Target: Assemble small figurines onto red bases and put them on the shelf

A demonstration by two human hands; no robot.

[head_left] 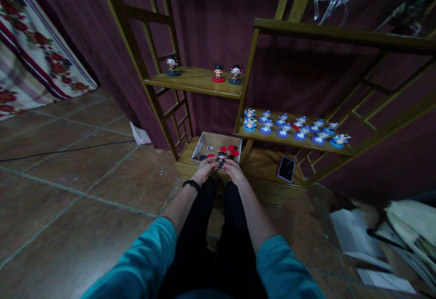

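Holding a black-haired figurine [221, 159] head-up between left hand [206, 168] and right hand [233, 170].
Pinched low in a narrow grip from both sides, at the near edge of an open cardboard box [221, 139] with red discs [223, 149] and a small white piece [210, 148] inside. Set on the lower wooden shelf [262, 167], left of a smartphone [286, 169] lying flat. Higher up, at left, on a short shelf [197, 82]: three black-haired figurines [218, 74]. At right, on a longer shelf [272, 137]: two rows of mostly blue and purple figurines [284, 129].
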